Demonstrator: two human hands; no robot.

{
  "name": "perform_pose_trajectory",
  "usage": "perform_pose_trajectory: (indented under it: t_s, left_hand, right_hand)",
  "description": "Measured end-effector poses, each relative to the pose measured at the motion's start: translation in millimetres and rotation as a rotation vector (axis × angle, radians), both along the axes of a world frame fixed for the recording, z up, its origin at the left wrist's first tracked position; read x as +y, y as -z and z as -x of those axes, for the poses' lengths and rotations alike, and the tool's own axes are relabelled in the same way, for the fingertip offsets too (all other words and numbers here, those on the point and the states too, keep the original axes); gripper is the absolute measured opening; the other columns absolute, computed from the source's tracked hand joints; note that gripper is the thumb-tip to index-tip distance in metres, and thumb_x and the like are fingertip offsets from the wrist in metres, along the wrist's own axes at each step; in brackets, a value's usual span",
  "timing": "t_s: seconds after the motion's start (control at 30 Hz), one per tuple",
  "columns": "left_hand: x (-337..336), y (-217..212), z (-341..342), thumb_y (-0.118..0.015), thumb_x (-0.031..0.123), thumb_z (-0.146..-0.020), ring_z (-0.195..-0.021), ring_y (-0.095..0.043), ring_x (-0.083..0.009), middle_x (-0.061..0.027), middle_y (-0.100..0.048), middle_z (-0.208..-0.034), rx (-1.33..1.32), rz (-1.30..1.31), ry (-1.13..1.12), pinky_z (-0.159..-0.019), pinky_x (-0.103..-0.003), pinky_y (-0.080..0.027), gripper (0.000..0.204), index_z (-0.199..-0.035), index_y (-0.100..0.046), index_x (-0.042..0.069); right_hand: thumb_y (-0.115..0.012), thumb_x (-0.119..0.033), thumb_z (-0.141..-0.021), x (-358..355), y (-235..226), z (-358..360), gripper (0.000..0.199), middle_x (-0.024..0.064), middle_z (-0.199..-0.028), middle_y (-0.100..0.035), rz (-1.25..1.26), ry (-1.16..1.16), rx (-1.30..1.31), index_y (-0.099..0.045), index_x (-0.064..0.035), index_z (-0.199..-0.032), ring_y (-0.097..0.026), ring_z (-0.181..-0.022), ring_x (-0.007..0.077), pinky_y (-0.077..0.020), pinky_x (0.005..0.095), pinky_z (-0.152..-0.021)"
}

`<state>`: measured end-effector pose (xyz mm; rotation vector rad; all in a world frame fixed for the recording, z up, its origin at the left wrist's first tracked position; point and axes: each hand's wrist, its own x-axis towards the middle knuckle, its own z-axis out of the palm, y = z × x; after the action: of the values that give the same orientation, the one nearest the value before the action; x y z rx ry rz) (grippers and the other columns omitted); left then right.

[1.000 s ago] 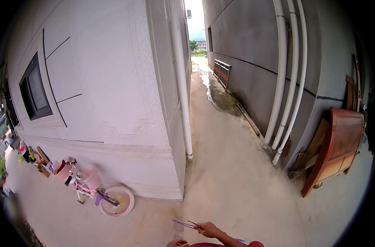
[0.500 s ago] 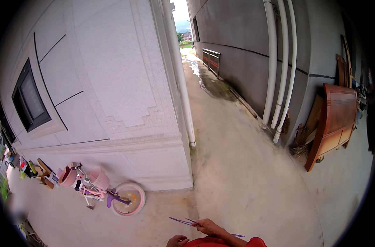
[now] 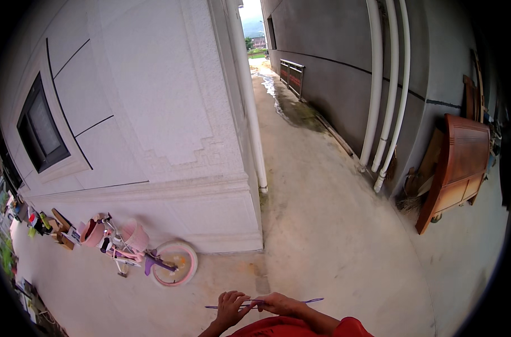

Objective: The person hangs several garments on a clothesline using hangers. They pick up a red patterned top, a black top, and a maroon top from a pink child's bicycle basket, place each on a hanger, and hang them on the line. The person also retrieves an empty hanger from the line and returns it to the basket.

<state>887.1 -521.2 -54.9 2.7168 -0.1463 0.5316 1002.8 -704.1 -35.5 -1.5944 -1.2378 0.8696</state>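
The right hand (image 3: 281,304) closes on a thin, smooth-looking purple strip (image 3: 314,300), held crosswise before a red cloth garment (image 3: 278,327); the left hand (image 3: 230,306) bends its fingers over the same strip — whether gripping, I cannot tell. A slack hold on that side could let the slender length slip onto the pale, stained concrete ground (image 3: 334,241). Farther out: a pink-and-white bicycle (image 3: 136,240) with baskets, a grainy off-white wall (image 3: 149,123) — and a curved, reddish-brown wooden panel (image 3: 460,168)
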Motion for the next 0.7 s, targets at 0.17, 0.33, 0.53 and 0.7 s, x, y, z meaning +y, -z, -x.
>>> perform_pose_trajectory:
  t_s: [0.17,0.33,0.53,0.7]
  left_hand:
    - [-10,1,-17,-0.062,0.03,-0.081,-0.071,-0.06,-0.0262,-0.0077,-0.062,-0.075,0.113,0.307,-0.04,-0.057,-0.038,-0.045,0.019,-0.078,-0.062,0.011]
    - [-33,-7,-28,-0.061,0.032,-0.081,-0.062,-0.06,-0.0268,-0.009,-0.06,-0.067,0.195,0.289,-0.272,-0.051,-0.038,-0.044,0.023,-0.072,-0.062,0.011]
    - [-56,-7,-31,-0.062,0.03,-0.08,-0.062,-0.059,-0.0272,-0.0098,-0.06,-0.067,0.101,0.389,-0.454,-0.052,-0.039,-0.043,0.022,-0.074,-0.063,0.008]
    - [-38,-12,-13,-0.065,0.034,-0.077,-0.077,-0.059,-0.0239,-0.0076,-0.063,-0.085,0.056,0.43,-0.421,-0.064,-0.038,-0.045,0.03,-0.096,-0.062,0.011]
  right_hand:
    - [-0.053,-0.012,-0.086,-3,-12,-39,0.02,0.0082,-0.074,-0.061,-0.029,0.061,0.051,-0.055,-0.006,-0.105,-0.058,-0.068,0.0192,-0.0461,0.0306,-0.066]
    - [-0.055,-0.015,-0.085,-2,-9,-64,0.013,0.0093,-0.065,-0.056,-0.02,0.097,-0.134,-0.058,-0.0049,-0.094,-0.053,-0.057,0.0175,-0.0433,0.0306,-0.056]
    - [-0.054,-0.026,-0.08,16,-10,-76,0.016,0.0118,-0.057,-0.052,0.025,0.101,-0.209,-0.054,-0.0094,-0.08,-0.054,-0.054,0.0295,-0.0413,0.0379,-0.053]
    - [-0.052,-0.028,-0.079,33,-11,-75,0.017,0.0128,-0.061,-0.057,0.09,0.129,-0.325,-0.054,-0.0122,-0.084,-0.058,-0.06,0.0324,-0.0429,0.0429,-0.054]
